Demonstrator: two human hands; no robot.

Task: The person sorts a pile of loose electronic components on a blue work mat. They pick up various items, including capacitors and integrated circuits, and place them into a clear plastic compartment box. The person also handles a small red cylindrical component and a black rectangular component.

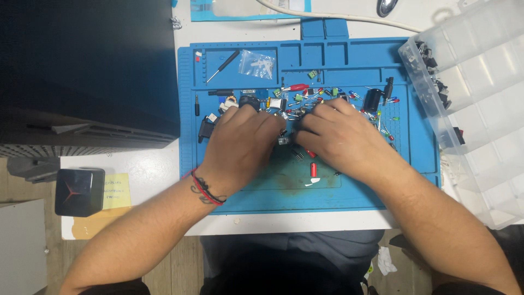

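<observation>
Both my hands rest palm down on a blue work mat (360, 196) strewn with several small electronic parts. My left hand (240, 145) lies over the parts at the mat's middle left, fingers curled toward a black round component (248, 101). My right hand (338, 136) lies beside it, fingertips meeting the left hand's near a small clear part (283, 141). What the fingertips pinch is hidden. A red cylindrical component (314, 170) lies just below my right hand. A red cord bracelet (206, 191) circles my left wrist.
A clear plastic compartment box (480, 109) with dark parts stands at the right. A large black case (87, 71) fills the upper left. A small black cube (79, 191) and a yellow note (115, 191) sit at the left. A small screwdriver (222, 66) and plastic bag (256, 64) lie in the mat's top trays.
</observation>
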